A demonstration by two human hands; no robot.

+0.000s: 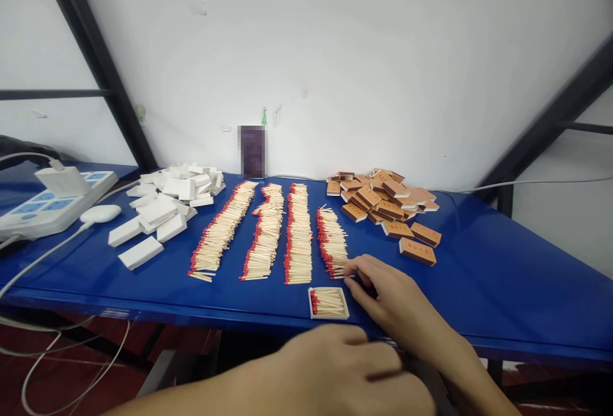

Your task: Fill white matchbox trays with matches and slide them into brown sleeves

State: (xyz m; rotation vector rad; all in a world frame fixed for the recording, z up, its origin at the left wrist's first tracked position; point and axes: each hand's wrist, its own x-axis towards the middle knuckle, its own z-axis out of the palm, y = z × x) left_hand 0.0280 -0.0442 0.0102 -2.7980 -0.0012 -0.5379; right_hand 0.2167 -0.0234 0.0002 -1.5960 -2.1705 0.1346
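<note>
Matches (334, 245) pale-stemmed, red-headed, closely ranked

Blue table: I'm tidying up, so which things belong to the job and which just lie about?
Seemingly in the job:
matches
small open tray
white boxes
orange boxes

Seemingly lying about:
power strip
white charger
rounded white device
pixelated dark item

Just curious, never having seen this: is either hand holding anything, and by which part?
Can't tell: the right hand is at plain ends of the rightmost match row; the blurred left hand shows nothing held.
</note>
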